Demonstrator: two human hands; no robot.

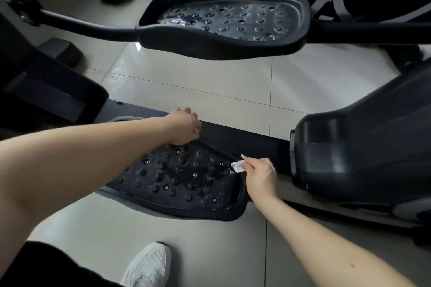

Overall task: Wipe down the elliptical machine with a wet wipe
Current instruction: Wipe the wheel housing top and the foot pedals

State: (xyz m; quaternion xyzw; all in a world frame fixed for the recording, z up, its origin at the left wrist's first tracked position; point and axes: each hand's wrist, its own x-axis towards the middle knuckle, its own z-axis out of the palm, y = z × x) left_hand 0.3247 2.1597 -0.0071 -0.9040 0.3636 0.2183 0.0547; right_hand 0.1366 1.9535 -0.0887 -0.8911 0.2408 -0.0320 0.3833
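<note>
A black near pedal (182,177) sits low in the middle of the view. It is covered in round bumps. The left hand (184,127) is at the pedal's 12 o'clock side. Its fingers curl down over the far rim and hold it. The right hand (260,173) is at the pedal's 3 o'clock end. Its thumb and fingers pinch a small white wipe (238,166), all bunched up. The wipe touches the pedal just inside the rim at that end. A bit of the wipe sticks out from the fingers toward 10 o'clock. The middle of the pedal looks shiny and wet.

A far pedal (224,21) is up at 12 o'clock in the view, well apart from the near one. It has bumps too, and its top shines with wet spots. A black rod (81,23) runs from it toward 9 o'clock.

A dark bar (247,140) lies under the near pedal and runs toward 3 o'clock. There it meets a big dark cover (361,142). The floor (210,81) is pale shiny tile and shows between the two pedals. At 6 o'clock a white shoe (149,265) stands on the floor, near the pedal's rim but not touching it. A black trouser leg (46,268) is at 7 o'clock. Both forearms are bare. The left one reaches in from 8 o'clock and the right one from 5 o'clock.
</note>
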